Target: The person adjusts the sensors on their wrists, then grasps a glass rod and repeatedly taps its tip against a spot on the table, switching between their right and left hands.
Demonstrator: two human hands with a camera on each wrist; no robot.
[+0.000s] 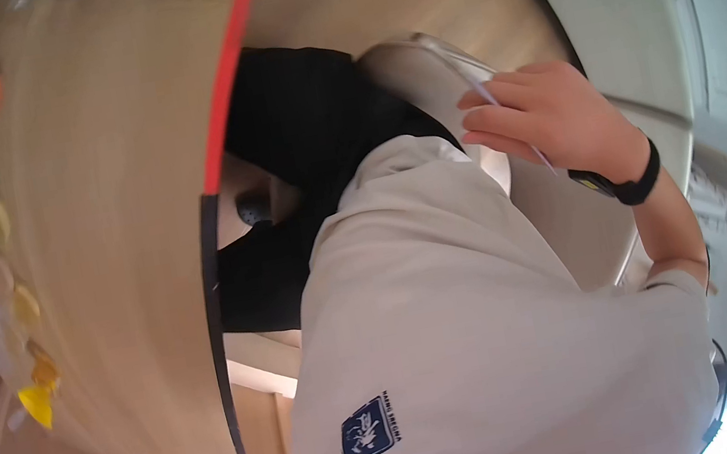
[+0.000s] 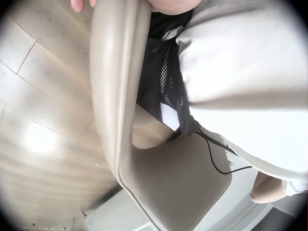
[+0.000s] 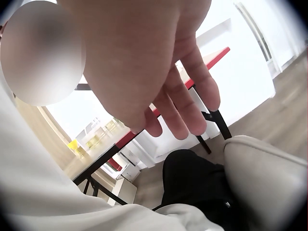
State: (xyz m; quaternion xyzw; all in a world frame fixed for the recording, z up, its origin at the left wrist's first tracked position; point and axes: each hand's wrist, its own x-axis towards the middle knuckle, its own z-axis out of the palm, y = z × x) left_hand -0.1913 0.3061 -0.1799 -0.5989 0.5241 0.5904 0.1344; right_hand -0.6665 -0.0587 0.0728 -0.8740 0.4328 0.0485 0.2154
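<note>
The left hand (image 2: pixel 175 5) appears to grip the beige chair back (image 2: pixel 115 72) beside the shirt (image 2: pixel 236 72), fingers clamped across it (a firm, even hold should suit). The right hand's (image 3: pixel 139 57) fingers droop slightly apart, holding nothing.

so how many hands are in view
2: the right hand, in the head and right wrist views; the left hand, partly hidden, at the top of the left wrist view.
</note>
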